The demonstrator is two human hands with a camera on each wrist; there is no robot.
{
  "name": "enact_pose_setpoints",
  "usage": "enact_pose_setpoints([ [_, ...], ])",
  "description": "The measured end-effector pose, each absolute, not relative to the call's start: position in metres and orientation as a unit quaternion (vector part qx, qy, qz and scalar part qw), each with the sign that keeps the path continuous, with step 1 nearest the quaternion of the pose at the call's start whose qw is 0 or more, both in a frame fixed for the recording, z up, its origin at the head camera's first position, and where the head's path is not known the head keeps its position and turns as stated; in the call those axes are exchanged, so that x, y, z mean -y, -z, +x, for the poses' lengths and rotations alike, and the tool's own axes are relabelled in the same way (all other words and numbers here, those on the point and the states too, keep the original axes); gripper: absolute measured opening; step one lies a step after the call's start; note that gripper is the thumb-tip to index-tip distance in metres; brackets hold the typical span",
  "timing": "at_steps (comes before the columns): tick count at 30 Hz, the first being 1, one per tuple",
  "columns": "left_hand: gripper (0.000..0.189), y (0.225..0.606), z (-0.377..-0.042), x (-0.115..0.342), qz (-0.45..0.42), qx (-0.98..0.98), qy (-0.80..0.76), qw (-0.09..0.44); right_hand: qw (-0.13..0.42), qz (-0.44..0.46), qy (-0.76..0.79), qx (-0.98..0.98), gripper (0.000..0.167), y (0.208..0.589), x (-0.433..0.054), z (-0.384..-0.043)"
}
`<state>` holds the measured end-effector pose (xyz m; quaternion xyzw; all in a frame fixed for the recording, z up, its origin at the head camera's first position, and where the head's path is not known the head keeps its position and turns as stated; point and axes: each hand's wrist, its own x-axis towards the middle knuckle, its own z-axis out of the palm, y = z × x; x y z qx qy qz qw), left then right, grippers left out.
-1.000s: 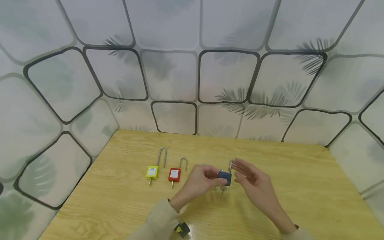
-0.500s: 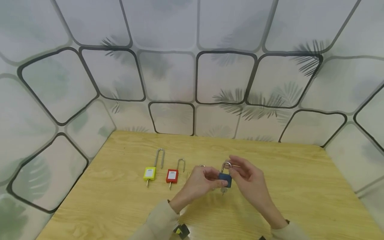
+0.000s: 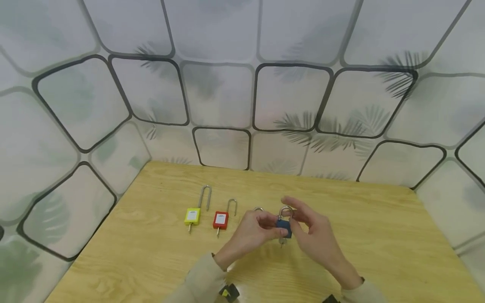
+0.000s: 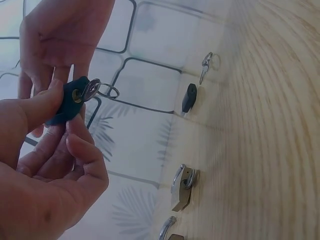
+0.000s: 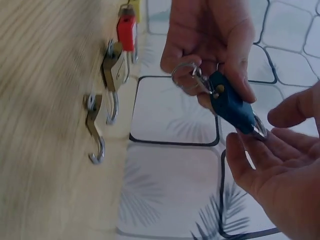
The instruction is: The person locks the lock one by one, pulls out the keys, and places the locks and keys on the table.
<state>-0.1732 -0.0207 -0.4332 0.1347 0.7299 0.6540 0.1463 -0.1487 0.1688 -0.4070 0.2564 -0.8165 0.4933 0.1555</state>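
Note:
My left hand (image 3: 254,230) pinches a blue padlock (image 3: 284,228) between thumb and fingers, up off the table. A silver key (image 4: 91,90) sits in the keyhole at its base, with a key ring (image 4: 109,91) hanging from it. The steel shackle (image 3: 286,210) arches over the lock body. My right hand (image 3: 316,235) is at the shackle's side, its fingers mostly straight behind the loop. In the right wrist view, the right thumb (image 5: 292,110) stands apart from the shackle (image 5: 260,127), while the fingertips lie right under it.
On the wooden table (image 3: 132,235), a yellow padlock (image 3: 192,216) and a red padlock (image 3: 220,220) lie with raised shackles and keys. Two brass padlocks (image 5: 114,67) lie beside them. A small dark object (image 4: 189,97) lies near a key (image 4: 206,65). Patterned fabric walls (image 3: 219,92) enclose the table.
The shackle has turned from edge-on at the lock's right side to an arch over the body. My right hand has moved left, its fingers coming to the shackle. My left hand keeps its hold.

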Motion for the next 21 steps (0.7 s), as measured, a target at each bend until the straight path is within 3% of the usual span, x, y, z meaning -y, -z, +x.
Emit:
enact_pose_setpoints([
  [4, 0.017, 0.4324, -0.174, 0.0227, 0.132, -0.724, -0.662, 0.141, 0.186, 0.331, -0.39, 0.839, 0.078, 0.4089, -0.1701, -0.1496],
  [8, 0.019, 0.4319, -0.1745, 0.0248, 0.132, -0.725, -0.663, 0.133, 0.187, 0.372, -0.328, 0.848, 0.091, 0.4085, -0.1723, -0.1493],
  [21, 0.021, 0.429, -0.1738, 0.0267, 0.14, -0.719, -0.667, 0.137, 0.212, 0.399, -0.212, 0.867, 0.097, 0.4083, -0.1745, -0.1504],
])
